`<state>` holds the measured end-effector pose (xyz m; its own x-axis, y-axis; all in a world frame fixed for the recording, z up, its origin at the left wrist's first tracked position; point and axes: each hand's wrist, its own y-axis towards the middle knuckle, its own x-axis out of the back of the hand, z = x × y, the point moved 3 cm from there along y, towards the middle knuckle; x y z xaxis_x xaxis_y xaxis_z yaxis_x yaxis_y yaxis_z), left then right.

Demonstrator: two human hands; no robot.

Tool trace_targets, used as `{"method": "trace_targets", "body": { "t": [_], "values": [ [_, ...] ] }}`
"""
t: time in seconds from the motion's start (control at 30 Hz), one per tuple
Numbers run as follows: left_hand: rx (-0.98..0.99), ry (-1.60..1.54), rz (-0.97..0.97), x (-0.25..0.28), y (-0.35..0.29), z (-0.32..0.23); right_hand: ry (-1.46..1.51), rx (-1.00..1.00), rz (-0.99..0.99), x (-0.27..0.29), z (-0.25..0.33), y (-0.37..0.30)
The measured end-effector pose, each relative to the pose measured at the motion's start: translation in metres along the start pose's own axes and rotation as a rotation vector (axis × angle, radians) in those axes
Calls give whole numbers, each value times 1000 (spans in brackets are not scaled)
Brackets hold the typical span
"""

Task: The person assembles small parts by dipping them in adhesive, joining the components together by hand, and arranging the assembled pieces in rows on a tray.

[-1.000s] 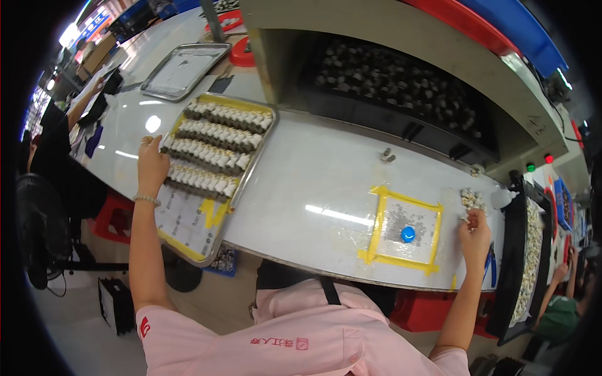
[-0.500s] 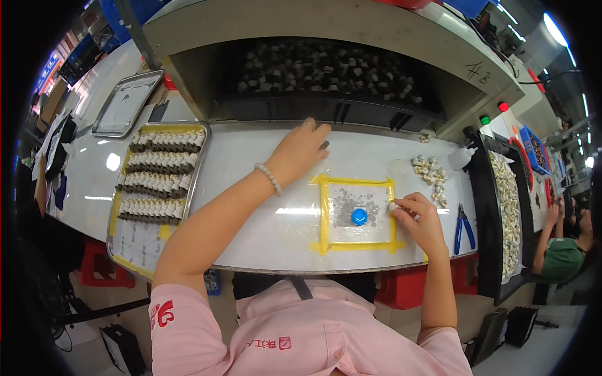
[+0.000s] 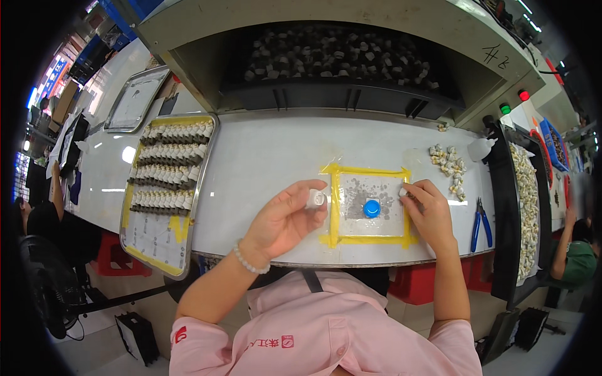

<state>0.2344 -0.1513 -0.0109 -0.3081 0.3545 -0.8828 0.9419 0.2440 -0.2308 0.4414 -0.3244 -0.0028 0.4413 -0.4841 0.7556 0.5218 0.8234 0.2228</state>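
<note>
My left hand (image 3: pixel 283 216) is closed on a small white cylindrical piece (image 3: pixel 316 199), held up just left of a yellow-taped square (image 3: pixel 333 216) on the bench. At that square's right edge, my right hand (image 3: pixel 431 213) pinches a small whitish part (image 3: pixel 403 191), mostly hidden by the fingers. Between the hands a round blue cap (image 3: pixel 372 208) rests on the square's surface, which is marked with grey spots. A loose pile of small white-and-brass parts (image 3: pixel 446 164) lies beyond my right hand. Blue-handled pliers (image 3: pixel 481 227) lie to its right.
Left stands a metal tray (image 3: pixel 210 156) with rows of white-and-grey pieces. A black bin (image 3: pixel 313 97) of similar pieces sits under the shelf ahead. At right are a white squeeze bottle (image 3: pixel 481 149) and a long black tray (image 3: pixel 509 219) of small parts. A co-worker in green (image 3: pixel 572 262) sits beyond.
My left hand has come back from the front of the black bin toward the taped square, now with a white piece showing in it. My right hand stays by the square's right edge.
</note>
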Motion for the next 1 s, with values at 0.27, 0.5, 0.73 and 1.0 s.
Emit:
{"method": "trace_targets", "body": {
  "t": [0.27, 0.5, 0.73, 1.0],
  "values": [
    [-55, -51, 17, 23, -9, 26, 105, 100, 141, 0, 32, 1],
    [-46, 46, -108, 18, -9, 38, -84, 307, 179, -11, 50, 9],
    [-108, 107, -135, 19, -6, 46, -218, 372, 261, -18, 55, 13],
    [-200, 190, -117, 22, -5, 54, 256, 109, 223, -14, 50, 3]
  ]
}}
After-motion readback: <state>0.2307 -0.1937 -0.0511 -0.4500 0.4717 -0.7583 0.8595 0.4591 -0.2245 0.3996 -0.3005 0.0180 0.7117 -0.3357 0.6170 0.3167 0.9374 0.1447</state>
